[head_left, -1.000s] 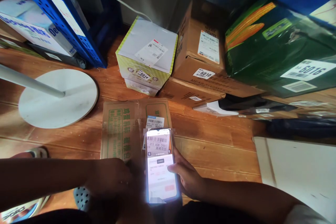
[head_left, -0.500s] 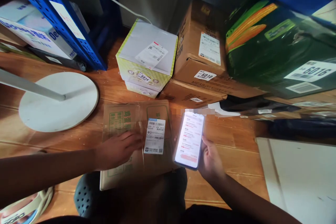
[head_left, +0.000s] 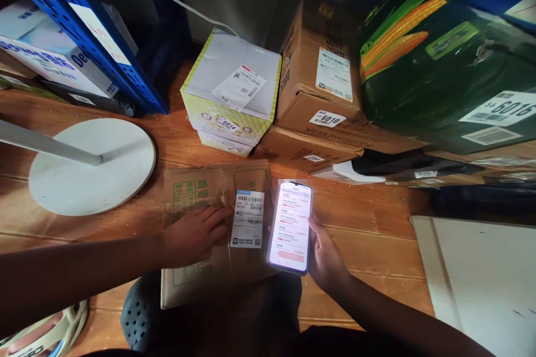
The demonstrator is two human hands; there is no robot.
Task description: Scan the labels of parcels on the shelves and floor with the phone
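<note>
A cardboard box with green print lies on the floor in front of me. My left hand rests on its top, fingers stretched out, their tips close to the left edge of a white shipping label. In my right hand is a smartphone, screen up, just right of that label. Its lit screen shows a list of entries with a pink button at the bottom. The fingers behind the phone are hidden; the thumb lies along its right edge.
Beyond the box stand a white and yellow-green carton, a brown carton marked 6010 and a dark green package with corn on it. A round white stand base is at left, near a blue shelf post. A white panel lies at right.
The phone in my right hand has moved left and slightly down, nearer the label. My left hand has shifted slightly right, its fingers reaching further toward the label.
</note>
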